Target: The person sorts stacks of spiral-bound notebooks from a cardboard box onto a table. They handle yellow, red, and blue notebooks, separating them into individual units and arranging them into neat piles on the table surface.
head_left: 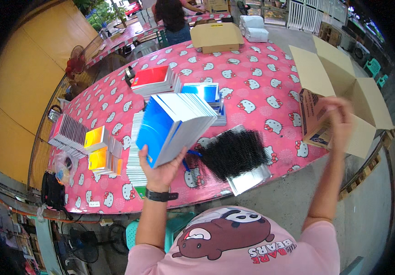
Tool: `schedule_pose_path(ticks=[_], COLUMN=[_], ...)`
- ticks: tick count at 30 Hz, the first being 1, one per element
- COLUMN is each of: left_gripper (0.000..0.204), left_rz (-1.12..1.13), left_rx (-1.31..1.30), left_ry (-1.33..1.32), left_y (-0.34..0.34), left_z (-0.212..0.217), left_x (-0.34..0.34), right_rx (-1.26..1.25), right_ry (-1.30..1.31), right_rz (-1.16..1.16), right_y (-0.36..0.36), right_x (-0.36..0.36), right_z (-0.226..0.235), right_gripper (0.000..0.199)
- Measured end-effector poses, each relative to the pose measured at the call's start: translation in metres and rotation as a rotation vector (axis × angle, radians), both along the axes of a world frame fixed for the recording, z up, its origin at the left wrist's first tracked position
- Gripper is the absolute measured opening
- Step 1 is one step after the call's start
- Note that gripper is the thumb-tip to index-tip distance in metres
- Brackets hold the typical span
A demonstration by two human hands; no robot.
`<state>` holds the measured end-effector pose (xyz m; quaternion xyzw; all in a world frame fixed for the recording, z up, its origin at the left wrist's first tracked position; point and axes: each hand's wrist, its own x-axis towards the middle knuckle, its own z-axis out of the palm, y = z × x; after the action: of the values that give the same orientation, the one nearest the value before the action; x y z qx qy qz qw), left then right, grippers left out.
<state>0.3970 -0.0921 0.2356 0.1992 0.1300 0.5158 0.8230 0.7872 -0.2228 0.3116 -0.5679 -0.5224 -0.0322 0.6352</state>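
My left hand (160,167) grips a thick stack of blue-covered notebooks (179,121) from below, holding it tilted above the table. My right hand (337,114) is in the air by the near side of the open cardboard box (367,101); motion smears its fingers. Just right of the held stack lies a dense pile of black spiral binding coils (234,153), over silvery-white sheets or covers (250,181). Blue-handled pliers (192,158) lie next to the coils, partly hidden by my left hand. More blue notebooks (202,94) sit behind the held stack.
On the patterned pink table (247,107) stand red notebooks (150,78), yellow notebooks (97,137), dark-spined notebooks (69,133) and a long row of green-covered ones (137,151). A flat carton (218,36) and white packages (254,28) are at the far edge. A person (174,20) is beyond.
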Motion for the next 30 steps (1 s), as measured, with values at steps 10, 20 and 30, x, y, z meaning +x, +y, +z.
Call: schedule_pose_path(ticks=[10, 20, 30], left_gripper=[0.091, 0.089, 0.063], left_rz=[-0.035, -0.138, -0.125], left_rx=[-0.002, -0.05, -0.213], left_ry=[0.205, 0.107, 0.132], left_y=[-0.01, -0.007, 0.024], left_z=[-0.048, -0.066, -0.081], left_x=[-0.07, -0.085, -0.107], right_rx=[-0.616, -0.641, -0.564], right_ry=[0.599, 0.749, 0.704], right_rz=[0.807, 0.662, 0.507], right_y=[0.129, 0.109, 0.099], right_x=[-0.237, -0.249, -0.183], right_z=[-0.086, -0.103, -0.088], right_gripper=[0.089, 0.073, 0.059])
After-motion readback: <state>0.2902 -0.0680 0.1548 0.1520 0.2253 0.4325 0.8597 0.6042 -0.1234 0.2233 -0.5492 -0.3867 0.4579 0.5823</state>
